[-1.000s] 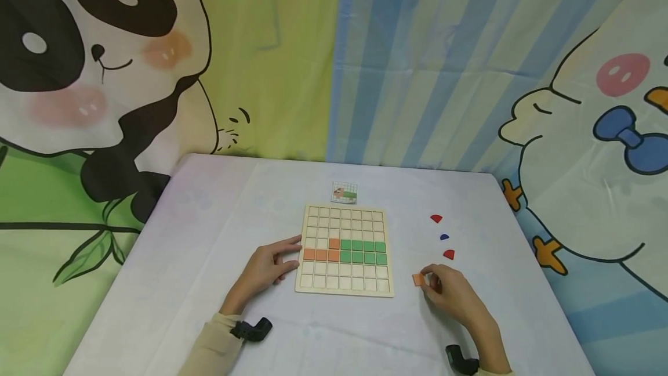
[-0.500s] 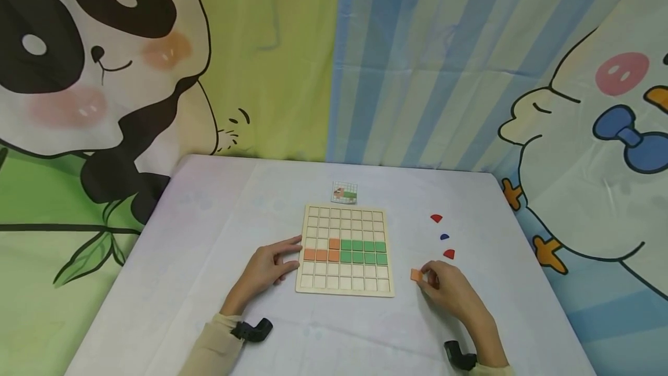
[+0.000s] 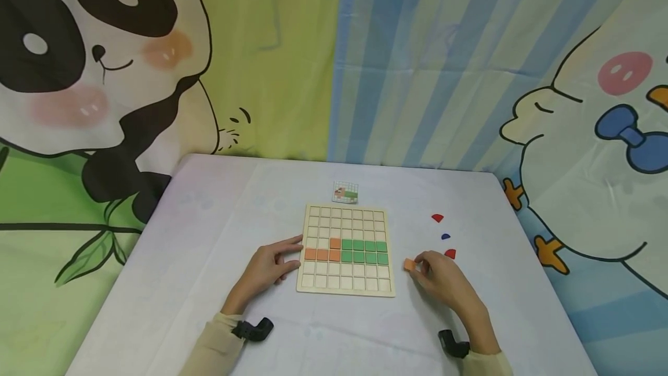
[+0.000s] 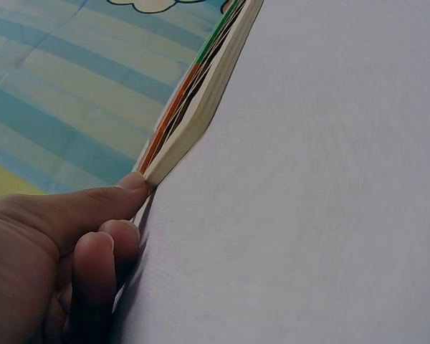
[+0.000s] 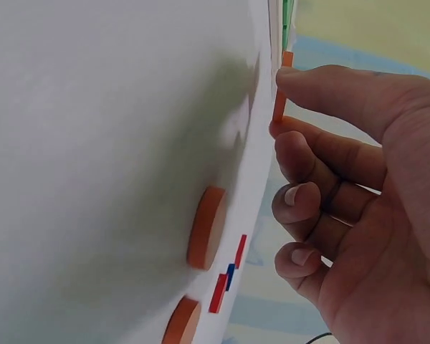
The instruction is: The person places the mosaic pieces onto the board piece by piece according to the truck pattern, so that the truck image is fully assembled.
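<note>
My right hand (image 3: 445, 282) pinches an orange square tile (image 3: 409, 264) between thumb and fingertips, just right of the wooden grid board (image 3: 345, 292). In the right wrist view this orange tile shows edge-on, above the white table. My left hand (image 3: 265, 267) rests its thumb and fingertips against the board's left edge. In the grid lie several orange tiles (image 3: 316, 254) and a block of green tiles (image 3: 364, 252). The left wrist view has the left thumb (image 4: 93, 208) touching the board's rim, with the other fingers loosely bent below it.
A small picture card (image 3: 345, 192) lies behind the board. To the right are a red piece (image 3: 437, 217), a blue piece (image 3: 445, 237) and another red piece (image 3: 450, 254). Two orange pieces, one nearer (image 5: 206, 229) and one lower (image 5: 183, 322), show in the right wrist view.
My right hand has carried the orange tile leftward and away from me, closer to the board. The left hand stays at the board's edge.
</note>
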Demonstrator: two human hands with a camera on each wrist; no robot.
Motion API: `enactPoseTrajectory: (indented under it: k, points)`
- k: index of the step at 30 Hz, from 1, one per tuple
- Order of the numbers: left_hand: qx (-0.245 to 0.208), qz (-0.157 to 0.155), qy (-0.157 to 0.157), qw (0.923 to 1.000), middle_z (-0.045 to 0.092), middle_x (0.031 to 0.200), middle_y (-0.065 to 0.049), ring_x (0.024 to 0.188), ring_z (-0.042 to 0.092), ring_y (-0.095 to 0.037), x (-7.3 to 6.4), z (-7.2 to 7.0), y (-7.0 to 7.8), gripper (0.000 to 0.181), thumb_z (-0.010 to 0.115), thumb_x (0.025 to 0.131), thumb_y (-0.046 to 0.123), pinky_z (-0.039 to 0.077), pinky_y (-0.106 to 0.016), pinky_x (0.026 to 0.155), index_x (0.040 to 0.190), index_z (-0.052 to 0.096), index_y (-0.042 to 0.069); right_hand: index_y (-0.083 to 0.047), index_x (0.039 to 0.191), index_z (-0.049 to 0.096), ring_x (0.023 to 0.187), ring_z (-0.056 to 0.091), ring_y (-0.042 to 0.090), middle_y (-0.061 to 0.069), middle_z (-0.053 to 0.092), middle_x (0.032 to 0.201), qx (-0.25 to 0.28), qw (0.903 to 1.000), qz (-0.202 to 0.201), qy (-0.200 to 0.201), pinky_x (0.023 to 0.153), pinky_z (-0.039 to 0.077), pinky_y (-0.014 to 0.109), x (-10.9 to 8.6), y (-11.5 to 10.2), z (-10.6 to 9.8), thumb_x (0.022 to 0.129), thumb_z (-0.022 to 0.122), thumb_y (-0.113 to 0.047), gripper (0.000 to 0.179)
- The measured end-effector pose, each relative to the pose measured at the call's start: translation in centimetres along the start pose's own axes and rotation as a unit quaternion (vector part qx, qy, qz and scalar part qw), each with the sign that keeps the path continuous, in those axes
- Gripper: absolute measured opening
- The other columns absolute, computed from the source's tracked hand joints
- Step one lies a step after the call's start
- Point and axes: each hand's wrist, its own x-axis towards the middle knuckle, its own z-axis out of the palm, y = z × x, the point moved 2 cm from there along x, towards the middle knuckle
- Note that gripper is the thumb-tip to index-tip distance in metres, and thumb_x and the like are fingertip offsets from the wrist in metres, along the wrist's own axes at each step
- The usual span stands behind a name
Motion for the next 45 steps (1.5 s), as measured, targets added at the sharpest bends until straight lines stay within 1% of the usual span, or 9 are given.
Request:
enactPoseTrajectory:
  k: [10,18,26,30,35,39,45]
  points:
    - [-0.002,0.0,-0.002,1.0,0.06,0.156,0.01,0.047,0.057,-0.012,-0.2,0.1,-0.1,0.044,0.081,0.095,0.018,0.053,-0.029,0.046,0.138,0.073,0.019,-0.007,0.113,0.075,0.076,0.053,0.012,-0.003,0.062,0.083,0.0,0.9995,-0.029,0.016,0.065,0.047,0.022,1.6,-1.7,0.4,0.09,0.085,-0.022,0.029]
    - [0.0,0.004,0.0,1.0,0.061,0.156,0.007,0.046,0.056,-0.011,-0.1,0.2,-0.1,0.043,0.082,0.094,0.016,0.052,-0.028,0.045,0.136,0.073,0.018,-0.008,0.113,0.076,0.074,0.052,0.01,-0.005,0.062,0.083,0.004,0.9974,-0.068,0.021,0.064,0.044,0.021,2.9,-3.4,0.8,0.092,0.084,-0.027,0.03]
    - [0.002,0.005,-0.001,1.0,0.06,0.156,0.008,0.046,0.056,-0.012,0.0,0.1,0.0,0.043,0.082,0.094,0.016,0.052,-0.028,0.045,0.136,0.073,0.018,-0.009,0.108,0.076,0.073,0.052,0.01,-0.005,0.062,0.082,0.012,0.9936,-0.109,0.027,0.063,0.043,0.021,4.3,-5.3,0.8,0.094,0.083,-0.025,0.023]
    - [0.002,0.003,0.0,1.0,0.06,0.156,0.008,0.046,0.056,-0.011,-0.1,0.0,0.0,0.043,0.082,0.094,0.015,0.052,-0.028,0.045,0.136,0.073,0.018,-0.01,0.107,0.075,0.072,0.051,0.009,-0.006,0.061,0.082,0.012,0.9933,-0.113,0.019,0.063,0.042,0.021,5.0,-6.1,1.0,0.094,0.083,-0.025,0.021]
    - [0.001,0.008,-0.002,1.0,0.06,0.156,0.008,0.045,0.055,-0.011,0.0,0.0,0.0,0.043,0.081,0.095,0.016,0.053,-0.028,0.046,0.136,0.073,0.017,-0.009,0.108,0.076,0.069,0.048,0.009,-0.004,0.059,0.079,0.011,0.9933,-0.115,0.01,0.061,0.04,0.021,5.8,-7.1,1.4,0.095,0.081,-0.027,0.023]
    - [0.001,0.008,-0.002,1.0,0.061,0.156,0.009,0.045,0.055,-0.011,0.0,0.0,0.0,0.042,0.082,0.094,0.017,0.053,-0.028,0.046,0.136,0.074,0.018,-0.009,0.108,0.076,0.067,0.048,0.008,-0.005,0.057,0.076,0.008,0.9921,-0.125,0.01,0.061,0.041,0.022,6.2,-7.7,1.6,0.097,0.079,-0.03,0.023]
    - [0.0,0.008,-0.002,1.0,0.061,0.156,0.008,0.045,0.056,-0.011,0.0,0.0,0.0,0.042,0.082,0.095,0.017,0.053,-0.028,0.046,0.136,0.074,0.018,-0.009,0.111,0.076,0.069,0.048,0.01,-0.003,0.06,0.079,0.012,0.9902,-0.139,0.014,0.063,0.042,0.024,6.7,-8.7,1.7,0.096,0.08,-0.025,0.022]
